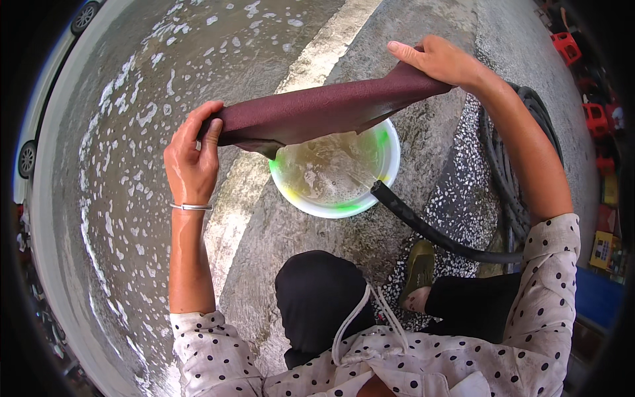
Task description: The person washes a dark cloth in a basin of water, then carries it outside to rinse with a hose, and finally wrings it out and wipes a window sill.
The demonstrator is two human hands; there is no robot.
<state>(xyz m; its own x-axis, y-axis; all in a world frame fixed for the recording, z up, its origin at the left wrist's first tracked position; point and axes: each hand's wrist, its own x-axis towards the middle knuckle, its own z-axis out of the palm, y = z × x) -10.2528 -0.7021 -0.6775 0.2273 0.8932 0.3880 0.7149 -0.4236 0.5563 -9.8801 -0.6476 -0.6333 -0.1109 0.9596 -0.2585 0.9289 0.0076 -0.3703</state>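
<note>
A wet maroon cloth [322,111] is stretched between my two hands, folded lengthwise, its right end higher than its left. My left hand [193,146], with a bracelet at the wrist, grips the left end between thumb and fingers. At the other end my right hand [436,62] is closed on the cloth, the thumb pointing left. Below the cloth stands a round white basin [342,211] with green and yellow patches, holding cloudy, foamy water [322,173]. A black hose [421,228] rests its mouth at the basin's lower right rim and runs water into it. The cloth hides the basin's upper edge.
Wet pavement with foam [144,114] spreads at the left, beside a pale concrete strip [233,198]. Coiled hose [506,164] lies at the right on speckled terrazzo [461,188]. Red plastic stools [565,48] stand at the far right, and a parked car [47,94] at the far left.
</note>
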